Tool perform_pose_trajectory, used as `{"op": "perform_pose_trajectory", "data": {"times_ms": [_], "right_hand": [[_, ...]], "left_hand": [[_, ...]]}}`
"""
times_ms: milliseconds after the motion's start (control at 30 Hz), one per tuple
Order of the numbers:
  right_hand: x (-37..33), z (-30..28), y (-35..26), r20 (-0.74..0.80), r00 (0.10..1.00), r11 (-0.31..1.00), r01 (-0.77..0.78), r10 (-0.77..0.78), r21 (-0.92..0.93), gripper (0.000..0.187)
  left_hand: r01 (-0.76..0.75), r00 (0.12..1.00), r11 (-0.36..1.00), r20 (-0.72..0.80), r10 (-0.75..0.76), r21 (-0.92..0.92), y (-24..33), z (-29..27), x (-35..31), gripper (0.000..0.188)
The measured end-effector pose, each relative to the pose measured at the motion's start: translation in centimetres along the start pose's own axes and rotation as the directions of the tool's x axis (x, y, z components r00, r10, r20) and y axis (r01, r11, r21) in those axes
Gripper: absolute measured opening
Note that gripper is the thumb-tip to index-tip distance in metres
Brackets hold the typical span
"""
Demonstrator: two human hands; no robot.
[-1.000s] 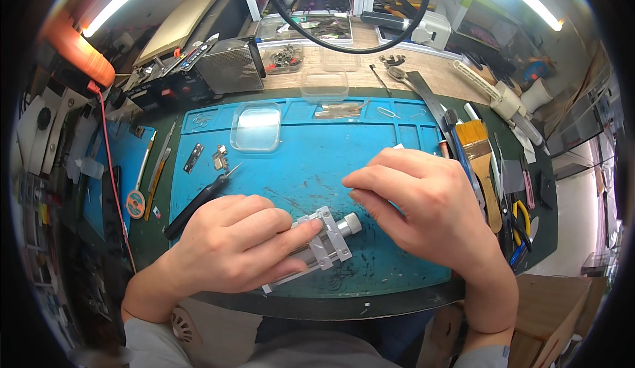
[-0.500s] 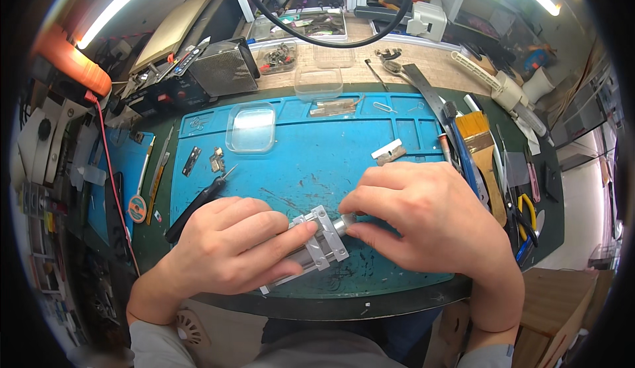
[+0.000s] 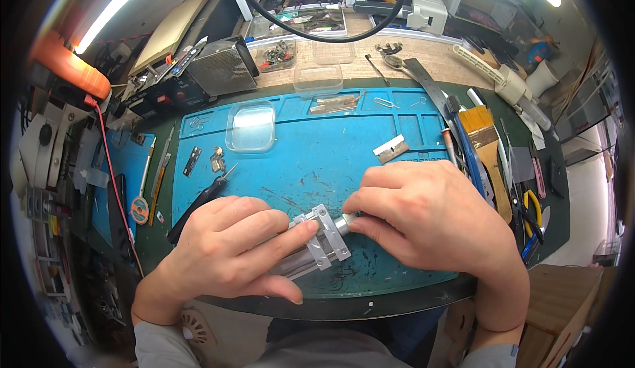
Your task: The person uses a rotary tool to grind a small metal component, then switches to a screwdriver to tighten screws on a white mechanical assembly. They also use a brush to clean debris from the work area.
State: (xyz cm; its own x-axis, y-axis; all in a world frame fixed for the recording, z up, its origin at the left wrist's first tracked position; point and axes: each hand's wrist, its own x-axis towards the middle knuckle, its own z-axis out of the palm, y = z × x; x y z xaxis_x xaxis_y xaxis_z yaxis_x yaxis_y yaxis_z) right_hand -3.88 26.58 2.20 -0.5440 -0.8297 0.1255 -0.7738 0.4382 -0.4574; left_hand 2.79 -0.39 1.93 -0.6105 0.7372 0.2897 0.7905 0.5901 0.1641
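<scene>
A small silver metal vise (image 3: 322,243) lies at an angle on the blue work mat (image 3: 291,169), near its front edge. My left hand (image 3: 228,249) is over its left part, the fingers curled around it and the forefinger tip on the jaw block; the thumb sticks out toward me, off the metal. My right hand (image 3: 430,219) pinches the round screw knob (image 3: 344,224) at the vise's right end between thumb and forefinger. What the jaws hold, if anything, I cannot make out. A dark-handled screwdriver (image 3: 198,208) lies just beyond my left hand.
Beyond my hands are a clear plastic box (image 3: 251,127), small metal parts (image 3: 217,159) and a blade (image 3: 393,149). Brushes (image 3: 486,144), tweezers and yellow-handled pliers (image 3: 533,210) crowd the right side. An orange tool (image 3: 74,70) with a red cord hangs at left.
My left thumb has swung away from the vise toward me. The right fingers have shifted slightly on the knob. The vise stays nearly in place; the whole view has moved a little.
</scene>
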Motion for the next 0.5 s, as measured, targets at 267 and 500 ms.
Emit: {"op": "perform_pose_trajectory", "data": {"times_ms": [267, 500], "right_hand": [[0.02, 0.16, 0.07, 0.014, 1.0, 0.999, 0.011, -0.011, 0.047, 0.018], [0.12, 0.25, 0.11, 0.037, 0.999, 0.999, -0.015, 0.014, 0.046, 0.019]], "left_hand": [[-0.002, 1.0, 1.0, -0.007, 0.002, 0.0, 0.08, 0.05, 0.04, 0.067], [-0.013, 0.999, 1.0, -0.043, 0.013, 0.017, 0.05, 0.37, 0.05, 0.065]]}}
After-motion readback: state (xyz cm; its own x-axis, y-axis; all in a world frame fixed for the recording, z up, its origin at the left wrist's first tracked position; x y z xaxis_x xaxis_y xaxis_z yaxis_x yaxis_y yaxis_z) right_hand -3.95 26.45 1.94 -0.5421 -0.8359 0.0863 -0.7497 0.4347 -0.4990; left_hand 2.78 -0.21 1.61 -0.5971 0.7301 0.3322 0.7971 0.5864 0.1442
